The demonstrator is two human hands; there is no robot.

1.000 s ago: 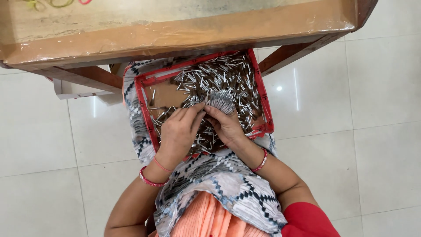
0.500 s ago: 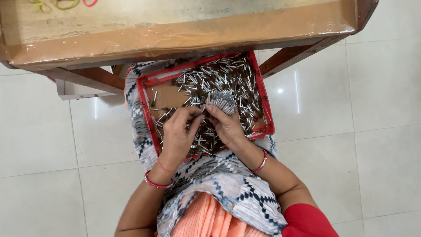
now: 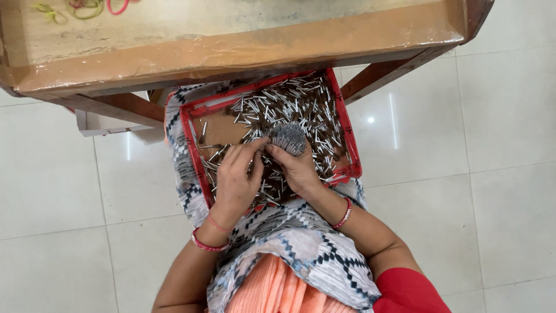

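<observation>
A red-rimmed tray [image 3: 349,145] rests on my lap, filled with several small silver metal tubes [image 3: 301,101]. My right hand [image 3: 301,168] grips a tight upright bundle of these tubes [image 3: 288,138] above the tray's middle. My left hand [image 3: 237,177] lies over the tray's near left part, its fingertips pinching loose tubes beside the bundle. Both wrists carry red bangles. A bare brown patch of tray floor shows at the far left.
A wooden table [image 3: 231,46] with a raised rim spans the top of the view, with coloured rubber bands [image 3: 87,8] on it. Its legs slant down on both sides of the tray. A patterned cloth [image 3: 295,243] covers my lap. White floor tiles surround me.
My left hand has shifted a little toward the bundle, fingertips closing on loose tubes. The right hand keeps the bundle in nearly the same place.
</observation>
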